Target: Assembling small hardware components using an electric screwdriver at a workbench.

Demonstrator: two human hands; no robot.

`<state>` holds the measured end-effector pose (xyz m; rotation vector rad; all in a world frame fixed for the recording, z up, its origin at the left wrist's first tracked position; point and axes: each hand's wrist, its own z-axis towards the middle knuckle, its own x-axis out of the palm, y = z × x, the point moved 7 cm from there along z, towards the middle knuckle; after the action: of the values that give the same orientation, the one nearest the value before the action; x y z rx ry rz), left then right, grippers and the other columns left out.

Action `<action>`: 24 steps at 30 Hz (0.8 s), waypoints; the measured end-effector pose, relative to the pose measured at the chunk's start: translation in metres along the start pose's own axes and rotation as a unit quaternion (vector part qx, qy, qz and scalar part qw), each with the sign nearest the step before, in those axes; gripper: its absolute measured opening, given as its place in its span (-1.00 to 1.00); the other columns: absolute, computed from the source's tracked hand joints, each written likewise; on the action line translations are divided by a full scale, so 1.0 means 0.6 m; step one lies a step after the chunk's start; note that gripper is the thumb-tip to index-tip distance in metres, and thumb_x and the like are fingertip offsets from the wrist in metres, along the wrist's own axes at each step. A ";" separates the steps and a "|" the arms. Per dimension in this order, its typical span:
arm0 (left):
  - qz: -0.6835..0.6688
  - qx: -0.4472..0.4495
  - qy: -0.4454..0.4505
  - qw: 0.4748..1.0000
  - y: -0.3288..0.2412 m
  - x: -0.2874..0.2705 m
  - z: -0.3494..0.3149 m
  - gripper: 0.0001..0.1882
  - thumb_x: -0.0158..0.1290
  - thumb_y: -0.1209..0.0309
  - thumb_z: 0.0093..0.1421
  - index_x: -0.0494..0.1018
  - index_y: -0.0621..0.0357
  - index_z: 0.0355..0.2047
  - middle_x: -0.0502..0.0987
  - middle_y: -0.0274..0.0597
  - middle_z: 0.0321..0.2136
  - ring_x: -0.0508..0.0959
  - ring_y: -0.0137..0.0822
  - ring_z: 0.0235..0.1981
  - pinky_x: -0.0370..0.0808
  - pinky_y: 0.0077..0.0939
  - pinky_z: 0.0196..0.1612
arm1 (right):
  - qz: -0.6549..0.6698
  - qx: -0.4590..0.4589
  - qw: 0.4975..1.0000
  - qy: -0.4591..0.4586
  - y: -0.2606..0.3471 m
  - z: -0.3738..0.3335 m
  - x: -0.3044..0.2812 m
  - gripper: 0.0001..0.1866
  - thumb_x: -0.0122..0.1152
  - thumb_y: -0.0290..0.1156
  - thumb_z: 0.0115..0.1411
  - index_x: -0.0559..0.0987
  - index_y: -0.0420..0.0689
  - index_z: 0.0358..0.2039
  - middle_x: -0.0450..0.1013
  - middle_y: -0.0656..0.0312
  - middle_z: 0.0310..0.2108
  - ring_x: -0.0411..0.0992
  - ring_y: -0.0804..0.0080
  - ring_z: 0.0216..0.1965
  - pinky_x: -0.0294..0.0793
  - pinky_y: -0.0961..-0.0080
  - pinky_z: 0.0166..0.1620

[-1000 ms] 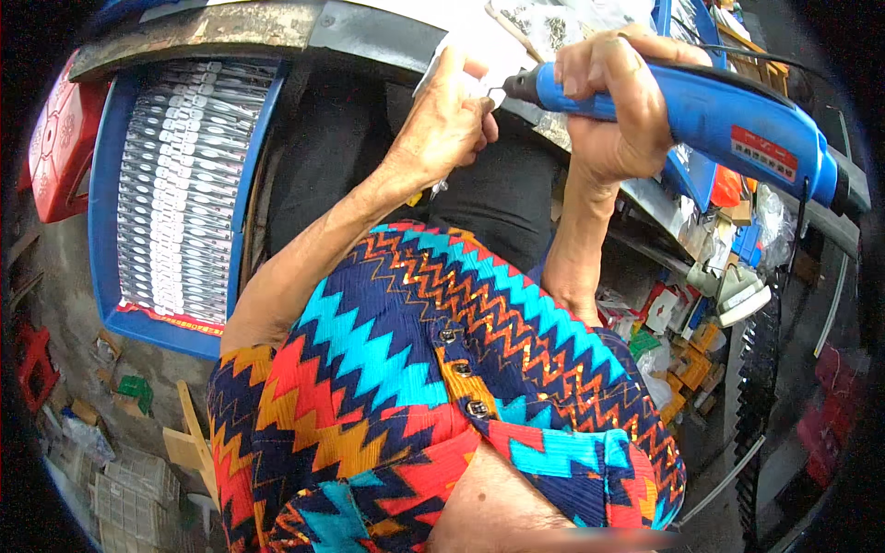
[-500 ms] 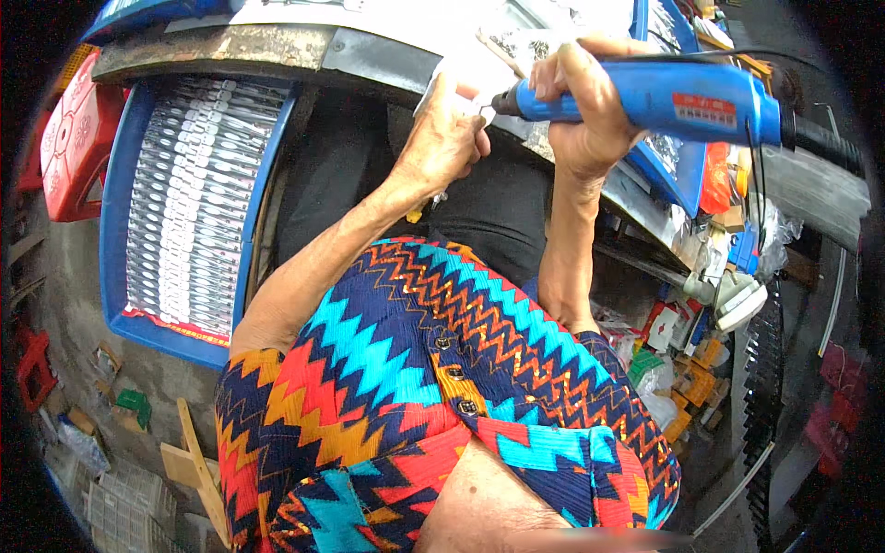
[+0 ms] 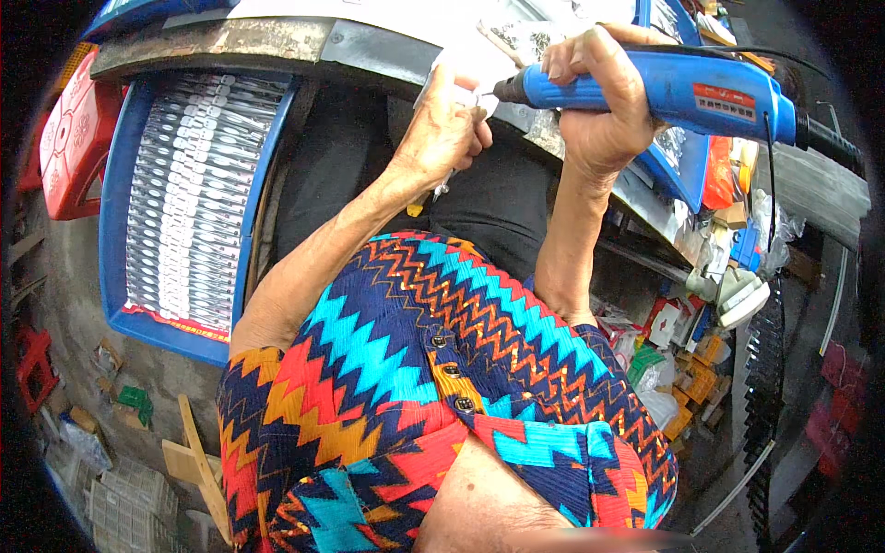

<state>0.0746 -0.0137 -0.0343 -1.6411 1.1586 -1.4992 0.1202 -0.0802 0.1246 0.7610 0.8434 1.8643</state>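
A blue electric screwdriver (image 3: 678,85) lies across my right hand (image 3: 608,97), whose fingers are wrapped round its body. Its dark nose points left, toward a small white piece (image 3: 486,105) pinched in my left hand (image 3: 441,134). The bit ends close to the white piece; whether it touches cannot be made out. Below my left fingers a thin shiny metal end (image 3: 442,189) sticks out, perhaps of the same piece. Both hands are above my lap, at the near edge of the workbench (image 3: 378,53).
To the left stands a blue tray (image 3: 115,267) with rows of white and metal parts, beside a red stool (image 3: 78,138). Another blue tray (image 3: 691,180) is at the right of the bench. A black cable (image 3: 772,194) hangs from the screwdriver. Boxes and bags (image 3: 668,369) crowd the lower right.
The screwdriver has shifted a little to the right, its nose drawing back from the white piece. My left hand has tilted and lowered slightly, still gripping the piece.
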 end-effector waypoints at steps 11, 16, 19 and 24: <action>-0.025 0.011 0.012 1.000 0.001 0.003 0.001 -0.68 -0.22 0.38 0.15 0.04 0.18 -0.11 0.39 -0.21 -0.62 0.35 -0.53 -0.71 0.31 -0.71 -0.71 | 0.004 0.012 1.000 -0.005 -0.004 0.002 -0.008 -0.88 0.03 -0.58 -0.04 0.40 -0.30 -0.43 0.28 0.12 -0.71 0.25 0.37 -0.70 0.31 0.40 -0.49; 0.000 -0.026 -0.006 1.000 -0.003 0.001 -0.001 -0.71 -0.21 0.41 0.15 0.05 0.17 -0.13 0.39 -0.21 -0.63 0.35 -0.54 -0.71 0.30 -0.70 -0.72 | 0.006 0.009 1.000 0.007 -0.009 0.001 -0.003 -0.88 0.03 -0.57 -0.04 0.40 -0.31 -0.43 0.28 0.13 -0.71 0.25 0.38 -0.70 0.31 0.40 -0.50; -0.045 -0.019 -0.021 0.999 0.000 0.000 -0.002 -0.64 -0.07 0.42 0.15 0.06 0.06 -0.09 0.35 -0.21 -0.65 0.25 -0.56 -0.75 0.12 -0.75 -0.78 | -0.004 0.003 1.000 -0.005 -0.006 -0.001 -0.004 -0.87 0.04 -0.56 -0.04 0.41 -0.30 -0.43 0.28 0.14 -0.70 0.25 0.39 -0.69 0.30 0.40 -0.50; -0.051 -0.016 -0.013 0.999 -0.001 -0.001 -0.002 -0.63 -0.05 0.36 0.17 0.06 0.08 -0.08 0.36 -0.21 -0.64 0.26 -0.55 -0.75 0.13 -0.75 -0.77 | 0.018 0.022 0.999 -0.015 -0.006 0.002 -0.005 -0.87 0.05 -0.53 -0.04 0.41 -0.29 -0.43 0.27 0.17 -0.70 0.26 0.39 -0.67 0.29 0.39 -0.47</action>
<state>0.0736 -0.0130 -0.0337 -1.7588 1.1046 -1.5243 0.1237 -0.0814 0.1219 0.8357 0.8599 1.8673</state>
